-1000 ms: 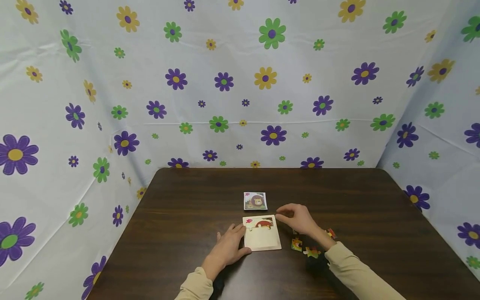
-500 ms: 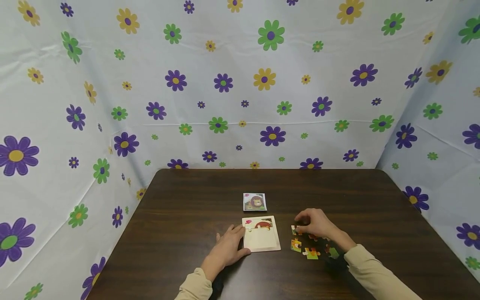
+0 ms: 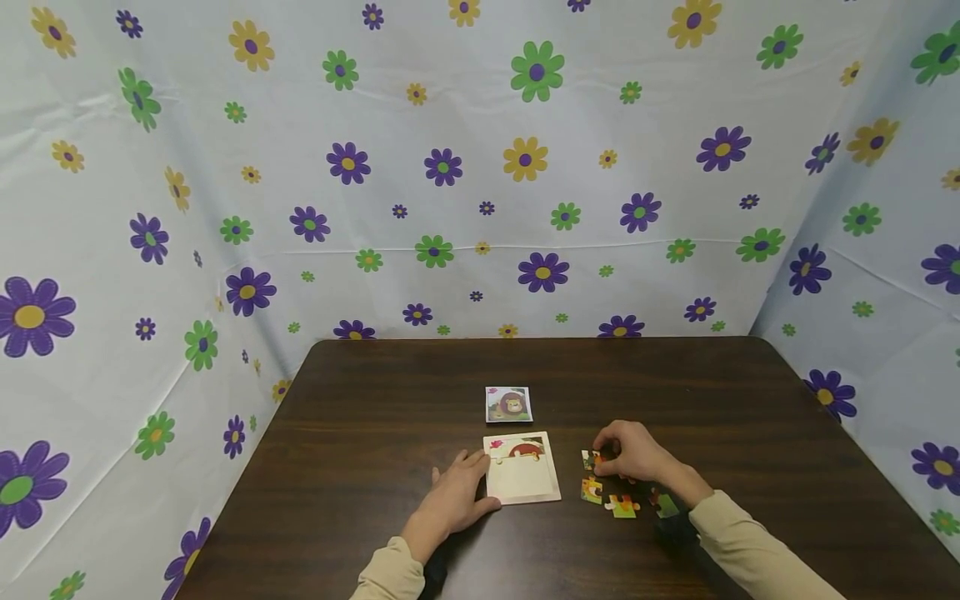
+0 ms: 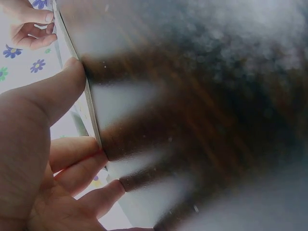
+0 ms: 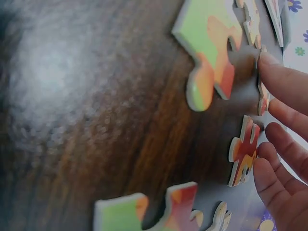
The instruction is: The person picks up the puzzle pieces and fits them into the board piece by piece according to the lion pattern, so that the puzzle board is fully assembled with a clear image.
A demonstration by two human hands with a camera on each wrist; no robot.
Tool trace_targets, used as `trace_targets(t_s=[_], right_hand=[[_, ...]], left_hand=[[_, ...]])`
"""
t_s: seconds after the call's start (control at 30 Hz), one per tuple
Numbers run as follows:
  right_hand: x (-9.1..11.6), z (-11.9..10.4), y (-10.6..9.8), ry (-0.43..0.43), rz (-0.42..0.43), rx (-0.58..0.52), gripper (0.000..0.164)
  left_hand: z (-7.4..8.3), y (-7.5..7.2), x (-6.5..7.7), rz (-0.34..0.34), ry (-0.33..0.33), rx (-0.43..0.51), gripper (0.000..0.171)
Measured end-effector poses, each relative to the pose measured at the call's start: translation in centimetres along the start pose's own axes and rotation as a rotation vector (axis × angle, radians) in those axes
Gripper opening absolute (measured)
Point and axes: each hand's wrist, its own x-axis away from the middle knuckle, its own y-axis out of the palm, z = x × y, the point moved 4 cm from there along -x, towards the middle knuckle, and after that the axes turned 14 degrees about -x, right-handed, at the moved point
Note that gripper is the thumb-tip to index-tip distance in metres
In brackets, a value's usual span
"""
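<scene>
My left hand (image 3: 452,500) rests against the left edge of a pale wooden puzzle board (image 3: 523,483), its fingers extended; in the left wrist view, thumb and fingertips touch the board's edge (image 4: 91,108). The board's top row holds fitted pieces with a pink flower and a red-brown mane (image 3: 525,450). To the right of the board, my right hand (image 3: 637,452) is low over loose pieces. In the right wrist view, its thumb and index finger pinch a puzzle piece (image 5: 263,84), seen nearly edge-on. A red and orange piece (image 5: 243,151) lies below the other fingers.
More loose pieces lie near the right hand, including a yellow one (image 3: 592,490), a green and orange one (image 3: 622,506) and a green one (image 3: 665,505). A lion picture card (image 3: 509,405) lies behind the board on the dark wooden table (image 3: 375,417). Flowered cloth (image 3: 465,208) surrounds the table.
My right hand has moved right, from the board's upper right corner to the loose pieces, then dipped slightly, with its fingertips on a piece. The left hand stays at the board.
</scene>
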Motion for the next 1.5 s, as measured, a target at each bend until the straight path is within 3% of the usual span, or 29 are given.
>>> trace_targets(t_s=[0.17,0.57,0.93,1.23,1.5], right_hand=[[-0.2,-0.1,0.1,-0.025,-0.001,0.03,0.025],[-0.1,-0.8,0.5,0.048,-0.003,-0.071,0.027],[-0.6,-2.7,0.3,-0.014,0.032,-0.129,0.018],[-1.6,-4.9,2.1,-0.017,0.023,-0.424,0.015],[-3.3,-6.1,3.7,-0.019,0.039,-0.446,0.016]], left_hand=[[0.0,0.0,0.0,0.002,0.001,0.004,0.063],[-0.1,0.1,-0.1,0.002,0.0,-0.006,0.063],[-0.1,0.2,-0.1,0.0,-0.005,0.001,0.063],[0.0,0.3,0.0,0.007,-0.003,-0.001,0.063],[0.0,0.1,0.0,-0.003,-0.011,-0.01,0.062]])
